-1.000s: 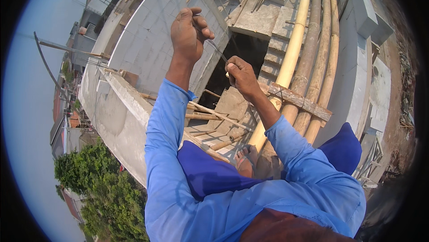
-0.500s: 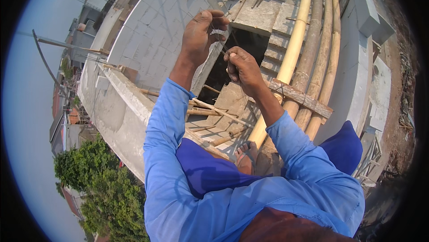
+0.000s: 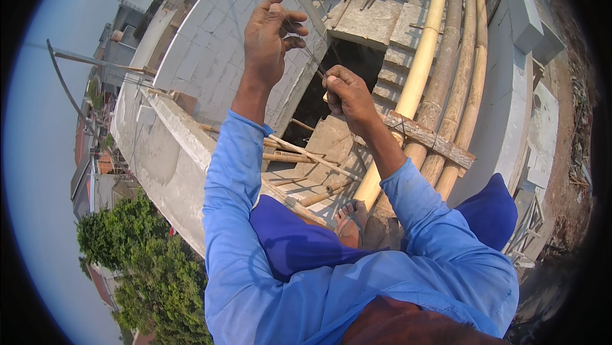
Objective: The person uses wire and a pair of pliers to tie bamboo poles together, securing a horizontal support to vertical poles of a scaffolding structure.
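Observation:
Thin wire (image 3: 313, 58), which looks like several fine strands, stretches between my two hands over a dark opening. My right hand (image 3: 349, 97) is closed in a pinch around its lower end. Up and to the left, my left hand (image 3: 266, 42) has its fingers loosely curled and apart, the thumb raised. The strands run up to its lower fingers; whether those fingers touch them is hard to make out. Below my right hand, a rough wooden crosspiece (image 3: 428, 139) lies across several bamboo poles (image 3: 426, 58).
My foot (image 3: 349, 224) rests by the bamboo poles. Concrete steps (image 3: 390, 83) descend into the dark opening (image 3: 312, 99). A pale block wall (image 3: 210, 45) rises left, a concrete ledge (image 3: 182, 131) nearer. Another block wall (image 3: 491, 122) stands right. Loose bamboo pieces (image 3: 325, 195) lie below.
My left hand has moved up and left, away from my right hand, and the wire between them shows longer. The right hand has barely shifted and stays closed.

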{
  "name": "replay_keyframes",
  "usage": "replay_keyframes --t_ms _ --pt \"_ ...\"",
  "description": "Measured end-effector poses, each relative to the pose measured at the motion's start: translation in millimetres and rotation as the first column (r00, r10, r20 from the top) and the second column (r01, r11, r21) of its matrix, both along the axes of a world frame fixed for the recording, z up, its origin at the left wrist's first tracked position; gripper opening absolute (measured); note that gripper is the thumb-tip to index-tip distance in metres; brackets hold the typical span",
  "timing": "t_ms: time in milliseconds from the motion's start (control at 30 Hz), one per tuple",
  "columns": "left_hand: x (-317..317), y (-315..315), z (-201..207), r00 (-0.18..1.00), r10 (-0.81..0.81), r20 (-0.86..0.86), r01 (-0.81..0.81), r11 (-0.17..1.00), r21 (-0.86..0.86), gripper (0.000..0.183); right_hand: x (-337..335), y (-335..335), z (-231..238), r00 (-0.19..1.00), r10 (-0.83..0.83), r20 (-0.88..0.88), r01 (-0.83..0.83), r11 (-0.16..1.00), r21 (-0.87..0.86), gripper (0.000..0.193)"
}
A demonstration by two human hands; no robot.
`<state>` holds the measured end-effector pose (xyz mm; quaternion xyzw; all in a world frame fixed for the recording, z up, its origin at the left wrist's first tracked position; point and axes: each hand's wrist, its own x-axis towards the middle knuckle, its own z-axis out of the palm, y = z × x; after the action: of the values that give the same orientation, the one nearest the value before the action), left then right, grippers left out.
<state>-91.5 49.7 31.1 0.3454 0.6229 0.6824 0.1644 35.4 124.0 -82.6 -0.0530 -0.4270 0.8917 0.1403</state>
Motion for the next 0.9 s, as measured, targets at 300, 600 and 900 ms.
replay_keyframes --t_ms 300,600,900 --pt "-3.4 1.8 1.9 0.992 0.089 -0.087 -0.09 0.996 -0.011 0.029 -0.8 -1.8 -1.5 0.999 0.016 0.043 -0.018 0.999 0.049 0.01" --pt "10.2 12.0 -16.3 0.932 0.149 -0.33 -0.232 0.946 -0.225 0.02 -1.6 3.8 3.3 0.999 -0.006 0.048 0.006 1.0 0.013 0.011" --pt "26.0 11.4 -36.4 0.632 0.052 -0.773 -0.262 0.953 -0.149 0.019 -2.3 10.2 0.9 0.999 0.001 0.037 0.004 0.993 -0.117 0.019"
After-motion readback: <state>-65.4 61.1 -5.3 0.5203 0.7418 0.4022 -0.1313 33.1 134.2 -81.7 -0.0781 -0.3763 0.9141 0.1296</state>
